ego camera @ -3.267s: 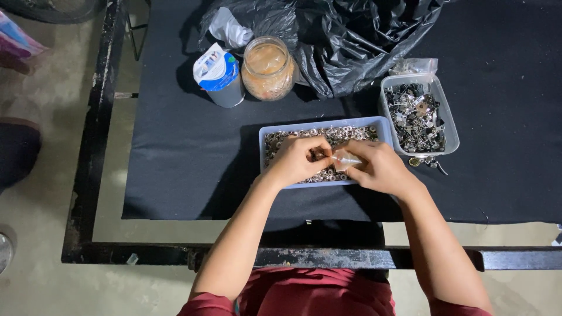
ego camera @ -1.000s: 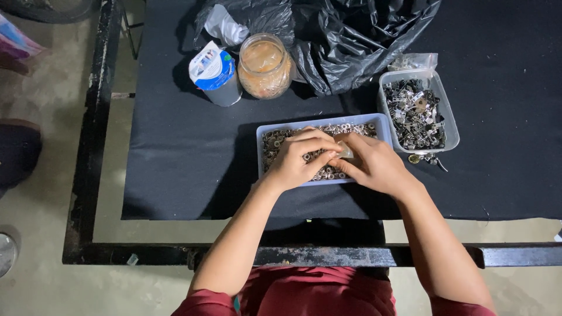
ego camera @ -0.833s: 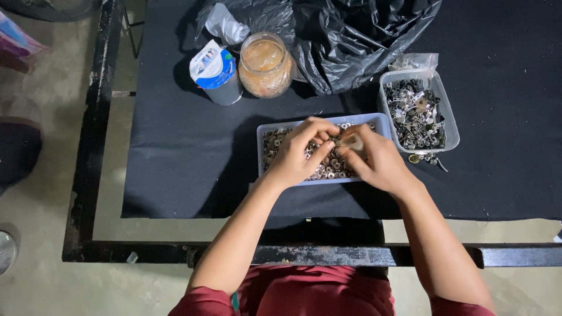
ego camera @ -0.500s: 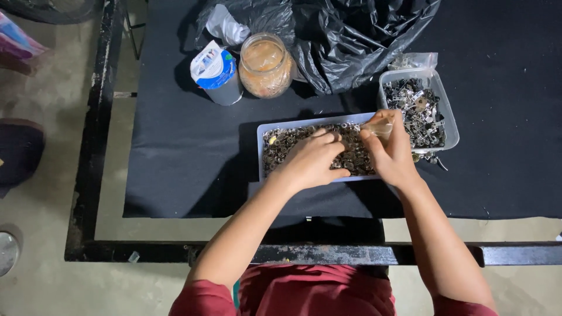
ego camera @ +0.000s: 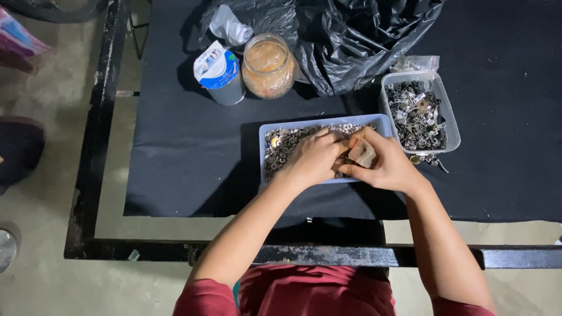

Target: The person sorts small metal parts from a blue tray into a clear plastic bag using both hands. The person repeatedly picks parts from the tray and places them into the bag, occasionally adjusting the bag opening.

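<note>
Hands meeting over the blue tray of small metal parts.

Left hand curled down into the tray, fingers closed on the loose parts; right hand pinching a small pale piece, possibly a bag. Best kept low over the tray, so dropped parts fall back in. Clear box of clips just right; jar and cup behind on the counter.

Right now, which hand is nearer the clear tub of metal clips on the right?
The right hand. It rests over the right end of the blue tray, just beside the clear tub. The left hand sits farther left, over the tray's middle.
</note>
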